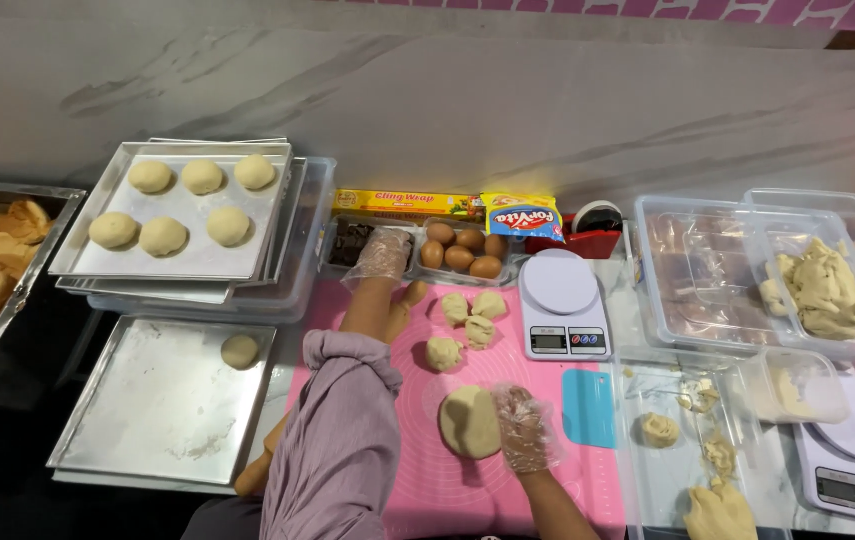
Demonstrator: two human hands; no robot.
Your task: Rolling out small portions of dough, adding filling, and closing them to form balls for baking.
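I see a flattened dough disc point(469, 422) lying on the pink mat point(448, 490) near its front edge. My right hand point(525, 428), in a clear plastic glove, rests against the disc's right side, fingers curved, gripping nothing. My left hand point(380, 256), also gloved, reaches to the small tray of dark pieces point(348, 243); I cannot tell its grip. Small dough balls point(468, 320) sit between them, with a white scale point(562, 305) and egg carton point(463, 252) beyond on the surface.
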